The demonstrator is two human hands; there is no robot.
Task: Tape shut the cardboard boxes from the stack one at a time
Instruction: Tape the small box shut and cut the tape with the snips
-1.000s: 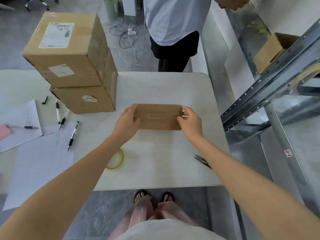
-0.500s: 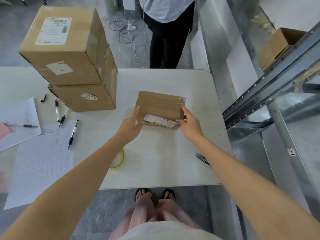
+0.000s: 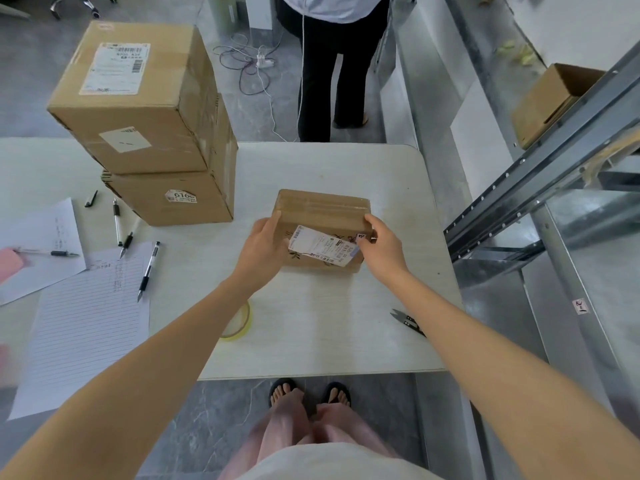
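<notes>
A small cardboard box (image 3: 322, 211) sits near the middle of the white table (image 3: 329, 334), with a taped seam on top and a white shipping label on the face toward me. My left hand (image 3: 263, 245) grips its left end and my right hand (image 3: 382, 245) grips its right end. A stack of two larger boxes stands at the back left: the top box (image 3: 138, 98) carries a shipping label, the lower box (image 3: 173, 199) a small sticker. A roll of clear tape (image 3: 239, 323) lies on the table, partly hidden under my left forearm.
Small black snips (image 3: 407, 322) lie by my right forearm. Several pens (image 3: 149, 268) and lined papers (image 3: 83, 327) cover the left side. A person (image 3: 332, 64) stands beyond the far edge. A metal rack (image 3: 554, 174) with an open box (image 3: 550, 98) is on the right.
The small box has been turned in my hands: its plain face pointed toward me before, and now the labelled face does, with the taped side up. The person behind stepped back.
</notes>
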